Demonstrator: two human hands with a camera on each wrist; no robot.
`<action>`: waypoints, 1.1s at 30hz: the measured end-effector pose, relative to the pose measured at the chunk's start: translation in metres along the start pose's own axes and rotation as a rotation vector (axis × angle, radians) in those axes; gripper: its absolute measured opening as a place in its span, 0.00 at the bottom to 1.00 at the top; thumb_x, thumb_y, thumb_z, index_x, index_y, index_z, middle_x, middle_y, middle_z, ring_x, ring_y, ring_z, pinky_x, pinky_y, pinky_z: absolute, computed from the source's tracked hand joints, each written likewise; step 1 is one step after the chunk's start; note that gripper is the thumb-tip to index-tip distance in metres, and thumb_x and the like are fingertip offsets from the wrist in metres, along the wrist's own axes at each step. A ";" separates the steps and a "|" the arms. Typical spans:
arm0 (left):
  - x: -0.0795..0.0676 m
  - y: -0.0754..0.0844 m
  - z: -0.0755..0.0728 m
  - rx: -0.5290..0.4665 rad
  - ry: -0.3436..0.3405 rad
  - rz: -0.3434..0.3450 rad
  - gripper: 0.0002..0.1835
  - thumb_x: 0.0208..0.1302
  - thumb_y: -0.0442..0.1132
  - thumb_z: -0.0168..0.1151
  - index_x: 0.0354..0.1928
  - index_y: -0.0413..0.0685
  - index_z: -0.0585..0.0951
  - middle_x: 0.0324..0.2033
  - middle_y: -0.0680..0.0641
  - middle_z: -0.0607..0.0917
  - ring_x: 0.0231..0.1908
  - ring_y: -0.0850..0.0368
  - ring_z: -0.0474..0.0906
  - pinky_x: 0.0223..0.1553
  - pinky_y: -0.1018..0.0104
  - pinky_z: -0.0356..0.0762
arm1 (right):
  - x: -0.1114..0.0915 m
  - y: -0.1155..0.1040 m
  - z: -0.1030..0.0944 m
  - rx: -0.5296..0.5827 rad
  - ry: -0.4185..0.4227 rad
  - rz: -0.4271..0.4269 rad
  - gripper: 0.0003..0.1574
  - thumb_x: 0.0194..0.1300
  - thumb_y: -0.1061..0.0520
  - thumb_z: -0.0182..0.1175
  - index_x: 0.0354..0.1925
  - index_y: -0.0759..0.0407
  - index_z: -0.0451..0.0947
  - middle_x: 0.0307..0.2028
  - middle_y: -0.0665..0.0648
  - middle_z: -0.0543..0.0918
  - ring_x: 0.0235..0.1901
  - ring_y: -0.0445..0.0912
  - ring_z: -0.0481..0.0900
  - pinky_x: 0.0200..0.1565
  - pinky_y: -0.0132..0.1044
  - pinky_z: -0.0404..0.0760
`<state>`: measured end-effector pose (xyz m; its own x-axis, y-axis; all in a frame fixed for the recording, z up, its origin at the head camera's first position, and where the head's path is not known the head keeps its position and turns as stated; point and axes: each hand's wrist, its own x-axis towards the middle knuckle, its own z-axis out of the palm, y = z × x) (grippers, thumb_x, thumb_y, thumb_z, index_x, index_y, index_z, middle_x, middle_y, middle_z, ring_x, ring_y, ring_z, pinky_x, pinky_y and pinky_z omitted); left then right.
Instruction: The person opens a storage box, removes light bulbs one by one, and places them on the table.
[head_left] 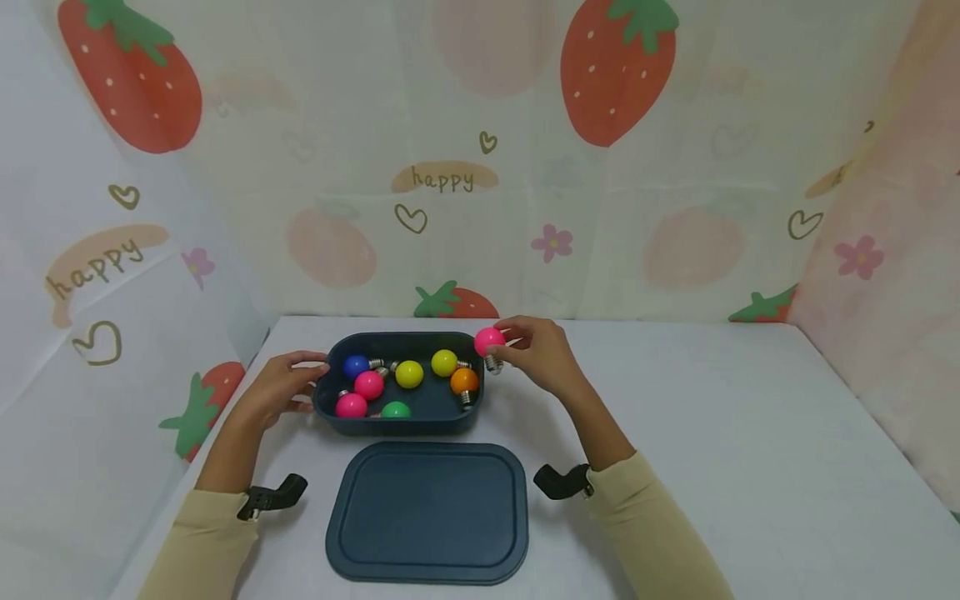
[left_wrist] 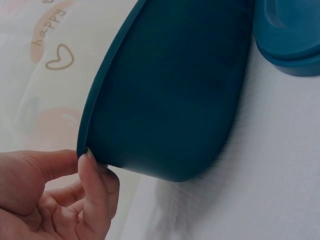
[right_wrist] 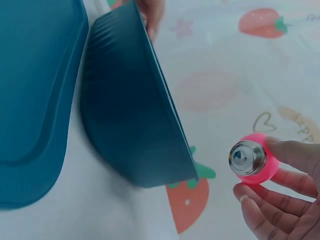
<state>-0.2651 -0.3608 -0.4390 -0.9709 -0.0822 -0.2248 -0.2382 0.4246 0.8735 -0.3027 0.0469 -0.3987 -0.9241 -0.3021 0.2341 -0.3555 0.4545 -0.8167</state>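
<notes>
A dark blue rectangular box (head_left: 405,427) with rounded corners holds several small coloured bulbs with metal screw bases: blue (head_left: 356,367), pink (head_left: 369,385), yellow (head_left: 409,374), orange (head_left: 464,382) and green (head_left: 396,410). At its left end, my left hand (head_left: 281,387) pinches the rim between thumb and fingers, as the left wrist view shows up close. My right hand (head_left: 542,354) pinches a pink bulb (right_wrist: 267,165) over the box's right end. In the head view that bulb's silver base points down; in the right wrist view it faces the camera.
A flat dark blue lid (head_left: 427,512) lies on the white table (head_left: 712,467), just in front of the box. Cloth printed with strawberries and hearts (head_left: 630,192) hangs behind the table and along both sides.
</notes>
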 end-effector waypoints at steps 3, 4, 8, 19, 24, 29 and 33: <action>-0.001 0.001 0.000 0.002 0.001 0.006 0.31 0.76 0.49 0.57 0.72 0.38 0.67 0.57 0.30 0.78 0.37 0.54 0.82 0.35 0.62 0.85 | 0.001 0.005 -0.003 0.011 0.009 0.021 0.26 0.63 0.51 0.72 0.58 0.56 0.83 0.46 0.57 0.87 0.43 0.51 0.86 0.42 0.42 0.86; -0.001 0.001 0.000 0.003 0.000 0.005 0.31 0.76 0.49 0.57 0.72 0.38 0.67 0.58 0.30 0.78 0.37 0.53 0.82 0.35 0.62 0.85 | 0.002 0.006 -0.003 0.013 0.010 0.027 0.26 0.63 0.51 0.72 0.58 0.56 0.83 0.47 0.57 0.87 0.43 0.51 0.86 0.42 0.42 0.86; -0.001 0.000 0.000 0.005 -0.003 0.000 0.32 0.76 0.50 0.57 0.72 0.38 0.67 0.59 0.29 0.77 0.39 0.52 0.81 0.35 0.62 0.85 | 0.003 0.013 -0.006 0.018 0.027 0.062 0.28 0.63 0.50 0.72 0.60 0.57 0.82 0.48 0.57 0.86 0.44 0.51 0.85 0.42 0.42 0.86; 0.001 -0.001 0.000 0.004 -0.004 0.008 0.33 0.75 0.51 0.57 0.73 0.39 0.66 0.60 0.29 0.77 0.40 0.51 0.81 0.35 0.63 0.85 | 0.007 0.042 -0.007 0.026 0.059 0.162 0.27 0.63 0.53 0.72 0.58 0.60 0.81 0.50 0.62 0.86 0.46 0.54 0.84 0.41 0.41 0.86; 0.000 -0.002 0.000 0.000 -0.004 0.007 0.32 0.76 0.50 0.57 0.73 0.39 0.67 0.59 0.30 0.77 0.40 0.51 0.81 0.35 0.62 0.85 | 0.009 0.055 -0.005 0.013 0.066 0.177 0.26 0.63 0.54 0.72 0.57 0.62 0.82 0.49 0.63 0.86 0.47 0.55 0.84 0.41 0.42 0.86; 0.000 -0.002 0.000 -0.012 -0.006 0.012 0.31 0.76 0.50 0.57 0.72 0.39 0.67 0.57 0.31 0.78 0.39 0.51 0.81 0.34 0.63 0.85 | 0.009 0.064 -0.003 -0.009 0.069 0.217 0.26 0.63 0.54 0.72 0.57 0.62 0.81 0.49 0.64 0.85 0.49 0.57 0.83 0.43 0.43 0.85; 0.000 -0.002 -0.001 -0.019 -0.008 0.016 0.31 0.76 0.49 0.58 0.72 0.39 0.67 0.57 0.30 0.78 0.39 0.51 0.81 0.34 0.63 0.84 | 0.009 0.070 0.000 -0.006 0.061 0.262 0.26 0.63 0.54 0.72 0.57 0.62 0.81 0.49 0.64 0.85 0.47 0.56 0.83 0.43 0.42 0.85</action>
<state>-0.2648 -0.3624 -0.4408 -0.9745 -0.0679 -0.2139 -0.2227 0.4087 0.8851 -0.3360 0.0761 -0.4538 -0.9914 -0.1222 0.0464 -0.1034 0.5156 -0.8506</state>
